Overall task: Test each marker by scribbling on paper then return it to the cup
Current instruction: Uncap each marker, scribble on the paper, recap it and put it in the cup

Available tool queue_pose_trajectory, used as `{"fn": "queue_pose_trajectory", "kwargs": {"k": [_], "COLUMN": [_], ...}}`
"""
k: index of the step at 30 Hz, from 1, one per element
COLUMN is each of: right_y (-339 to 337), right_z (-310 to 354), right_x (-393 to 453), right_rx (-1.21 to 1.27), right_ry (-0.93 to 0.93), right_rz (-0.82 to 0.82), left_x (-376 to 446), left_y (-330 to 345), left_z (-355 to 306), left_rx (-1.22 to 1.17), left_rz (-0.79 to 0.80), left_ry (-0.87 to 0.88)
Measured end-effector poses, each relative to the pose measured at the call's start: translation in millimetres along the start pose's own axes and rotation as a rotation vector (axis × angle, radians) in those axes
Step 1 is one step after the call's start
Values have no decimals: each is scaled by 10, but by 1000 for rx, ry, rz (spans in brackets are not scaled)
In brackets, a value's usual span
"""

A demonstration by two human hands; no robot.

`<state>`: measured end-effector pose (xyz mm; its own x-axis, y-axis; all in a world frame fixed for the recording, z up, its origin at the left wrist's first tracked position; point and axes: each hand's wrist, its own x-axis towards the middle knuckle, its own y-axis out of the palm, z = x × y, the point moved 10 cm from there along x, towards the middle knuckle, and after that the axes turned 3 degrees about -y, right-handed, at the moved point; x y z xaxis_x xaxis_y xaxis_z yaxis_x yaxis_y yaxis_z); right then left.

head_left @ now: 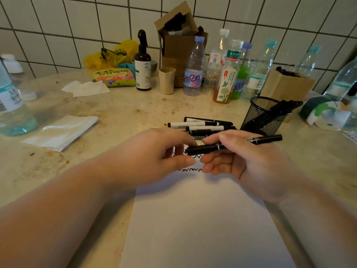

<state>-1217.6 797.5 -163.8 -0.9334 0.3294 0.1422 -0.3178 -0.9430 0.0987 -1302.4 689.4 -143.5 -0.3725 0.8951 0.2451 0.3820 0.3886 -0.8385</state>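
Fingers of the right hand curl round a black marker, held level above the paper.

The left hand has its fingers loosely spread, thumb and fingertips at the marker's near end; whether they pinch it I cannot tell. Zigzag scribbles show on the paper under the hands. Beyond lies a pile of markers, beside the mesh cup holding more markers.

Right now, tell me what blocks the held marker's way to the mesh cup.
Nothing visible does. The right hand holds the marker just left of the mesh cup; only the markers already leaning in the cup take up part of its mouth.
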Motion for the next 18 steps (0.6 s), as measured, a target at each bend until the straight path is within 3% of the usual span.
{"fn": "queue_pose_trajectory", "kwargs": {"k": [5,10,13,18], "right_y": [103,2,-31,-446], "right_z": [-9,38,67,231], "right_x": [10,19,33,-6], "right_rx": [-26,-37,-108,-1], "right_ry": [-26,-78,-109,-159], "right_rz": [57,8,-4,-195], "left_x": [-15,-5,-11,-79], "left_y": [4,20,106,-83], "left_z": [-124,6,14,273], "left_rx": [-39,-82,15,45], "left_rz": [-35,6,109,123], "left_ry": [74,-58,-93,-221]}}
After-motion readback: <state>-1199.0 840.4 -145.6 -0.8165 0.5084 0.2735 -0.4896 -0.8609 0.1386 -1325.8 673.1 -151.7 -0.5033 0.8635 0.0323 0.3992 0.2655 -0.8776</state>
